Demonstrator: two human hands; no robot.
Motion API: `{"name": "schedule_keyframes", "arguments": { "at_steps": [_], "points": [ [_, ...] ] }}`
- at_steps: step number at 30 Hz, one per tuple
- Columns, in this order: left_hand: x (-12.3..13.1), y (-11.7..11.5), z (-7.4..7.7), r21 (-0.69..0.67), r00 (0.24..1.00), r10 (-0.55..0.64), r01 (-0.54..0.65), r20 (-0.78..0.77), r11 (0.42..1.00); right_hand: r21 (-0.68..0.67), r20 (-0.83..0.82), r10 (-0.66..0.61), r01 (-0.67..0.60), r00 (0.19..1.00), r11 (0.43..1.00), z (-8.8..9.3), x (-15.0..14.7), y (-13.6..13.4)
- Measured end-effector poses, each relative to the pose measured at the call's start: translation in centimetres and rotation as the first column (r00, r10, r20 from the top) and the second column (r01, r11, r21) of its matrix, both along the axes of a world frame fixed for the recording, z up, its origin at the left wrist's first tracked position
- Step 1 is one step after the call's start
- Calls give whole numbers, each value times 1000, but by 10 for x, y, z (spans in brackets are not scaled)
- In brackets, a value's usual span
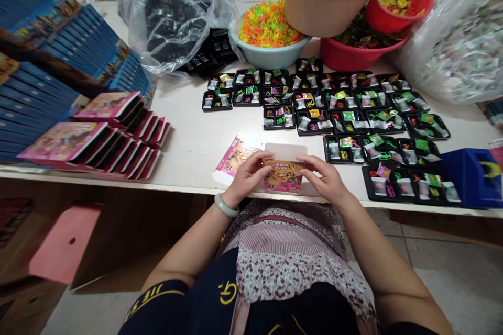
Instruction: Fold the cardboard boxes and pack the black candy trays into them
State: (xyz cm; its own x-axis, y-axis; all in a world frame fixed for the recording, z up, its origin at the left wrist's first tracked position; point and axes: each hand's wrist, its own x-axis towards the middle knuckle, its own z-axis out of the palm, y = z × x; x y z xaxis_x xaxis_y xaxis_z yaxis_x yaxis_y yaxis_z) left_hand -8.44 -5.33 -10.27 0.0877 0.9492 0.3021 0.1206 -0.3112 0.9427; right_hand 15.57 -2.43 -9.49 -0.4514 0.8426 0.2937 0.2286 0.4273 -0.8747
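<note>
Pink carton (282,178): probably light, easily creased (thin card, I'd guess), best pinched at its sides, where my left hand (250,171) and right hand (326,178) grasp it.

On the table (184,131), left of the small carton (283,178), lie a flat carton (231,159) and, farther left, stacked boxes (63,141); right of it, filled trays (387,198); behind it, tubs (320,8).

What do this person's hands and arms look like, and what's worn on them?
The left hand and right hand are gloveless. A smooth, pale green bangle circles the left wrist; none shows on the right. The short left sleeve is dark navy with yellow lettering.
</note>
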Motion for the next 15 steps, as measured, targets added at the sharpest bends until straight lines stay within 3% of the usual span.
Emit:
{"name": "schedule_keyframes", "arguments": {
  "at_steps": [3,5,9,12,15],
  "points": [
    [11,4,9,76,989,146,-145,-13,987,37,1,-72,72,997,997,7,-4,2],
    [15,7,14,61,984,176,-176,7,982,-10,-62,-163,163,985,987,8,-9,4],
    [11,10,22,57,996,84,-83,-11,995,-183,-177,-180,147,968,972,11,-11,5],
    [7,7,24,154,997,1,12,-81,988,-99,-110,-87,77,990,992,18,-7,2],
    [10,5,25,131,999,-14,20,-47,991,9,-50,-51,52,997,999,25,-8,-3]
  ]
}}
